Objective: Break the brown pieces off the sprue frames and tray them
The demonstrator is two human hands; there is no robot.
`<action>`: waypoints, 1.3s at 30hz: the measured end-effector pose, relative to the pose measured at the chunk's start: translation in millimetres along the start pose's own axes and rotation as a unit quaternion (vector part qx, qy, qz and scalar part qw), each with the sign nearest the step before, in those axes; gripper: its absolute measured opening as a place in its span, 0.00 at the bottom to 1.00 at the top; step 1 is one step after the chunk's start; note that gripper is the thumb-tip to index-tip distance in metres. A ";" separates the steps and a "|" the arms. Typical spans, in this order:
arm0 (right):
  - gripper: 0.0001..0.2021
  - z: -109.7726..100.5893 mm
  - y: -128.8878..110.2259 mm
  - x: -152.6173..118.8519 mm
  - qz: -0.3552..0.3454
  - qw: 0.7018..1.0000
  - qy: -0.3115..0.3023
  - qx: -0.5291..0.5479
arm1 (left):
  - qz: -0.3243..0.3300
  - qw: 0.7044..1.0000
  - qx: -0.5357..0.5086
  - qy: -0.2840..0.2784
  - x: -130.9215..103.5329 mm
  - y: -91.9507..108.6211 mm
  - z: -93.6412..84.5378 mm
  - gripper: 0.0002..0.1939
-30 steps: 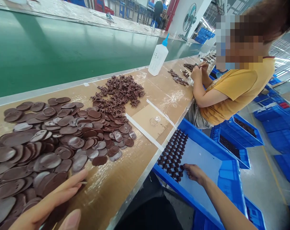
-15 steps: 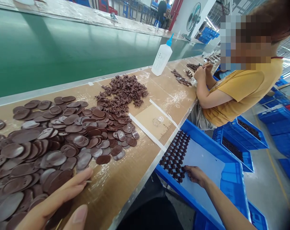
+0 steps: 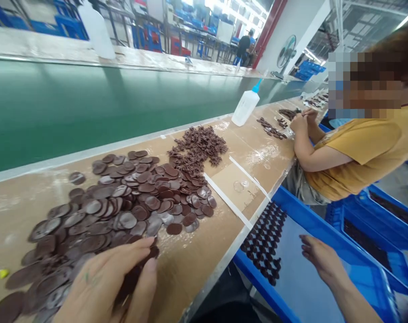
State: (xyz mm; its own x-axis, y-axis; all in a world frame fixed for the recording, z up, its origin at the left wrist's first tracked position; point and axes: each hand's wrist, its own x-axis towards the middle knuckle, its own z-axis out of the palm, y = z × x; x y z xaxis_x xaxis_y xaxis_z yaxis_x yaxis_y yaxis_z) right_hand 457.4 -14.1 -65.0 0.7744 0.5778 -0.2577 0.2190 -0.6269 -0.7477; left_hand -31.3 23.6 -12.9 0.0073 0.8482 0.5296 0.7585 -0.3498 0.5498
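My left hand (image 3: 111, 278) is at the near edge of a pile of flat brown oval discs (image 3: 123, 197) on the table. Its thumb and index finger are curved around a dark brown oval disc (image 3: 154, 255), partly covered by the fingers. Over the blue crate (image 3: 379, 273) on the right, my right hand (image 3: 321, 258) hovers with fingers loosely bent and nothing visible in them. Small dark brown pieces (image 3: 266, 235) stand in rows on the crate's pale liner (image 3: 298, 278), left of that hand and apart from it.
Beyond the discs lies a heap of brown twiggy pieces (image 3: 200, 148). A white bottle with a blue nozzle (image 3: 246, 107) stands near the green belt (image 3: 139, 103). To the right, a co-worker in a yellow shirt (image 3: 368, 134) handles small parts. More blue crates (image 3: 361, 220) stand behind.
My right hand has come away from the rows of pieces, moving right. My left hand has closed in around a brown disc. The camera view has shifted.
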 end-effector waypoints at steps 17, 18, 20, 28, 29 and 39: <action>0.09 190.4 -312.5 -54.1 -0.452 0.783 -0.260 -0.339 | -0.025 0.966 0.246 -0.069 5.2 -28.1 -12.4 0.11; 0.09 200.5 -310.6 -52.1 -0.452 0.774 -0.257 -0.361 | -0.032 0.967 0.243 -0.071 5.5 -26.1 -12.2 0.11; 0.10 213.8 -304.4 -48.9 -0.453 0.761 -0.250 -0.391 | -0.051 0.966 0.241 -0.080 6.8 -21.9 -12.6 0.12; 0.12 215.5 -289.0 -48.2 -0.460 0.754 -0.267 -0.385 | -0.081 0.965 0.222 -0.111 10.0 -11.0 -14.1 0.08; 0.11 214.4 -287.9 -48.6 -0.462 0.755 -0.273 -0.377 | -0.080 0.966 0.221 -0.107 9.3 -10.6 -13.2 0.08; 0.08 188.2 -282.9 -79.0 -0.422 0.823 -0.339 -0.172 | -0.061 0.979 0.181 -0.071 6.8 -22.8 -8.7 0.14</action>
State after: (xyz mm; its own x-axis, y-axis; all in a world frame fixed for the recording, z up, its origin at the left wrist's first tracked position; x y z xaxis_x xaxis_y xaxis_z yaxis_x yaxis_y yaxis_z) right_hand 222.5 216.0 51.6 -0.2230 0.9692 -0.1044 0.7547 0.1038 -0.6479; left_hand -54.2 33.8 -16.1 -0.0266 0.9304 0.3656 0.9401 -0.1011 0.3255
